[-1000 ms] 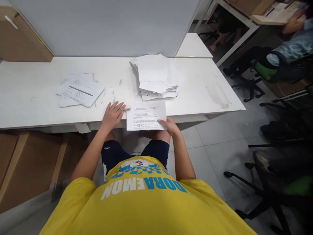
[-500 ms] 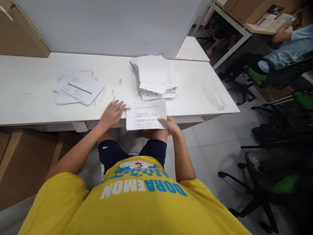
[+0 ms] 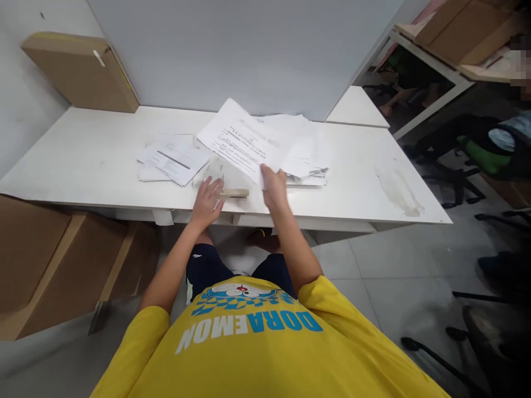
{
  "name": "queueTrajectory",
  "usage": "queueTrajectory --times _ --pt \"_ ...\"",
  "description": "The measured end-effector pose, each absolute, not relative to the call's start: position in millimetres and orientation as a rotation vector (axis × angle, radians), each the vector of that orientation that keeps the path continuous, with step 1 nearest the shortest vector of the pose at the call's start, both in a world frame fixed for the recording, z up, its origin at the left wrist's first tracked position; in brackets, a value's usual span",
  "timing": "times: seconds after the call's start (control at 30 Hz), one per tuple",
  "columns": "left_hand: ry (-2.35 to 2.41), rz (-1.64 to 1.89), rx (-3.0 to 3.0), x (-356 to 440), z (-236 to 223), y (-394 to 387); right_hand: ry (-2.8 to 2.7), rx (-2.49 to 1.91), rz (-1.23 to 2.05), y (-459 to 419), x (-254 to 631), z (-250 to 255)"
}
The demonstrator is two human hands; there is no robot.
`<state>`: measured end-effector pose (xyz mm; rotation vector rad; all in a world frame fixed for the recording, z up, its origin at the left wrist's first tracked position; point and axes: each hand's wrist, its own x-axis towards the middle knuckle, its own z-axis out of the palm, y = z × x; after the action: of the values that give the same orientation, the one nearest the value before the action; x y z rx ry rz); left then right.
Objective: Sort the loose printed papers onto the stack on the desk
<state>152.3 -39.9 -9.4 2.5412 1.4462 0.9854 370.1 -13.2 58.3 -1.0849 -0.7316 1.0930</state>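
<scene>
My right hand (image 3: 274,187) grips the near corner of some printed sheets (image 3: 244,141), thumb on top, and holds them tilted above the desk. Behind those sheets, partly covered by them, rises a thick stack of paper (image 3: 309,149). A beige stapler (image 3: 234,193) lies on the desk by the front edge. At its left end rests my left hand (image 3: 207,200), fingers spread and nothing grasped. Farther left is a smaller loose pile of printed papers (image 3: 172,160), its top sheet marked by a dark band.
The white desk (image 3: 95,160) ends at a grey partition (image 3: 232,55). A cardboard box (image 3: 83,72) leans at the back left, and larger boxes (image 3: 78,260) stand below the desk's left side. Office chairs and another person's sleeve (image 3: 512,132) are at the right.
My right hand has lifted the printed sheets away from the stapler, up and toward the tall stack, uncovering the stapler. My left hand stays by the stapler. The camera view has shifted.
</scene>
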Motion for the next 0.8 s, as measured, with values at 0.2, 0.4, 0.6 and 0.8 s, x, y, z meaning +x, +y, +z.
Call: queueTrajectory --times 0.2,0.4,0.6,0.8 --pt "2.122 0.982 2.109 84.5 -0.3 -15.9 -0.492 -0.939 1.428 21.1 239.0 45.5" --pt "2.333 1.051 1.856 68.0 -3.5 -11.5 -0.501 -1.1 1.808 17.4 188.7 46.8" --pt "2.323 0.864 1.951 69.8 -6.9 -18.6 -1.124 -1.169 1.915 1.6 228.3 54.0" --pt "2.193 0.878 1.992 63.6 -6.0 -16.5 -1.893 -1.796 0.733 83.3 243.6 61.3"
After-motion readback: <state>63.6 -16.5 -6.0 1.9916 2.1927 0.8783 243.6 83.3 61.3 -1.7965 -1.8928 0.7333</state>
